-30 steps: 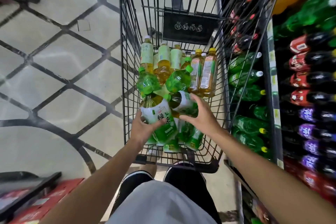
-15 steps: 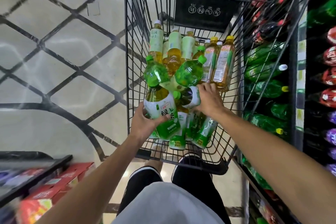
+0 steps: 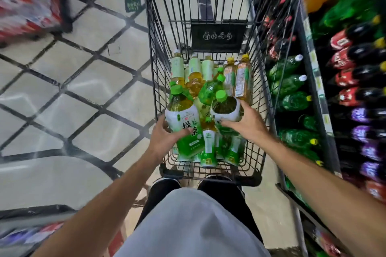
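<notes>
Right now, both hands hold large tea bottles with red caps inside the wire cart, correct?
Not red: the head view shows green caps. The left hand holds the left bottle and the right hand holds the right bottle inside the wire cart.

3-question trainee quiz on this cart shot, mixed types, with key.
1. True or false: the left hand grips the large green-tea bottle inside the cart.
2. The second bottle, which the right hand holds, has a cap of which colour? A green, B yellow, C white.
3. Fill in: from the person's view, the soda shelf stands on the cart's ____ side.

Key: 1 true; 2 A; 3 right.
</notes>
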### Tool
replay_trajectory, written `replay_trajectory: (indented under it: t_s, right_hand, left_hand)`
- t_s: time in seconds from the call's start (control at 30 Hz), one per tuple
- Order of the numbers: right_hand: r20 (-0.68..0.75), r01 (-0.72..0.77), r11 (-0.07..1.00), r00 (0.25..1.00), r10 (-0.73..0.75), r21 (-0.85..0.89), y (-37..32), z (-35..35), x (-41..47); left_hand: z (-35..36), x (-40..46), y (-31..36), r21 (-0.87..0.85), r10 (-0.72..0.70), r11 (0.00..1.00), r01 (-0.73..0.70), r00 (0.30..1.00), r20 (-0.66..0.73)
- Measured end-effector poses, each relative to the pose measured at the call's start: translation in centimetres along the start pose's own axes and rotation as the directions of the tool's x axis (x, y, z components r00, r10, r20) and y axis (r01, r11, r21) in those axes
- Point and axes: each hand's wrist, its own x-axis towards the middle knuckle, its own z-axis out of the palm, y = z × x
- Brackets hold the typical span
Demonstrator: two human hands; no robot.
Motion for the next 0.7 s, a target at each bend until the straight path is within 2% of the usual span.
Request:
replay_trajectory:
  t_s: [0.2,0.37,0.47,0.63,0.7]
  right_hand:
    - [-0.241,-0.01,0.966,0.968,0.074,0.259,-4.3,-1.9,-8.3]
    - [-0.445,0.054,0.895,0.88,0.167,0.442,-6.9,-0.6,-15.6]
    - [-0.516,0.074,0.847,0.82,0.248,0.526,-7.7,1.5,-20.2]
    - [-0.583,0.111,0.773,0.725,0.368,0.625,-7.4,5.4,-28.8]
    - [-0.6,0.129,0.747,0.69,0.405,0.653,-7.2,6.3,-32.9]
  left_hand:
    - [-2.6,-4.2,2.9,-0.058,0.106,0.993,-0.1,0.989,0.104]
    - [-4.5,-6.6,3.7,-0.107,0.215,0.975,-0.194,0.947,0.24]
    - [-5.5,-8.3,3.1,-0.104,0.267,0.963,-0.247,0.912,0.312]
    - [-6.5,-8.1,0.3,-0.074,0.26,0.965,-0.253,0.87,0.418]
    - [-6.1,-11.5,1.0,-0.038,0.247,0.964,-0.262,0.841,0.482]
